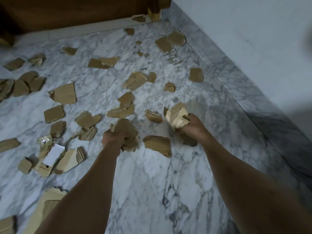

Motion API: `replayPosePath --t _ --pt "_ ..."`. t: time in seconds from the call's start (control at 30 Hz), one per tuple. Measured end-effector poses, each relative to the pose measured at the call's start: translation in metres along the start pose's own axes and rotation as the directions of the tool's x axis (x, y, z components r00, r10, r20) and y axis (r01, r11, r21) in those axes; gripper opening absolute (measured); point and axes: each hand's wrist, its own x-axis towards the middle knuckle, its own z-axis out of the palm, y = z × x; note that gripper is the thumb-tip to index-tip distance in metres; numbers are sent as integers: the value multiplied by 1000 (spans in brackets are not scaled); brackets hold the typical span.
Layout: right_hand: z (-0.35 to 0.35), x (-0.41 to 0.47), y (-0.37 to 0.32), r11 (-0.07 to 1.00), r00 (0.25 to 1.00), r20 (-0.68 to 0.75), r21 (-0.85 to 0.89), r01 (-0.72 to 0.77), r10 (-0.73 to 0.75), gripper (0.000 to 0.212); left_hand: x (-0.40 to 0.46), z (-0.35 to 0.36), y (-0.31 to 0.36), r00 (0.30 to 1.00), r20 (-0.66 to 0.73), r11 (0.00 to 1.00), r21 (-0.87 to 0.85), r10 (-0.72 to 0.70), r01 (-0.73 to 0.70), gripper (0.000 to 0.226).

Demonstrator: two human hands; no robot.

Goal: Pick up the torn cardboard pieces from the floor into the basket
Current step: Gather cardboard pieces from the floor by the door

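Marble floor [152, 191], pale wall [253, 31], wooden furniture [67, 10]

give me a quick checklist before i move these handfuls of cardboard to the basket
1. Left hand grips its cardboard bundle: ok.
2. Right hand grips its cardboard wad: ok.
3. Basket located: cannot tell, none shows in this view.
4. Floor cleared of pieces: not ok, many remain, such as the large piece between the hands.
5. Room in either hand for more: not ok, both look full.
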Motion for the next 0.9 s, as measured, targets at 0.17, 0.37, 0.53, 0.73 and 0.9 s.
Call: replayPosePath --t 0.17,0.37,0.53,0.73,0.9 --pt "48 -24 -6 884 953 300 -436 169 -34 67 -1 -1 5 993 76 994 59 88 -93 64" --pt "78 -21 2 715 961 209 -643 275 -181 57 6 2 6 978 100 975 114 182 -193 58" --pt "59 2 -19 938 982 148 -309 159 -118 57 18 5 16 965 146 967 106 218 -234 58" --pt "21 47 -37 951 996 86 -305 54 -29 106 47 6 40 951 191 963 77 242 -260 58" --pt "35 56 -26 798 999 8 -601 45 -51 60 70 9 59 936 261 955 111 238 -274 67"
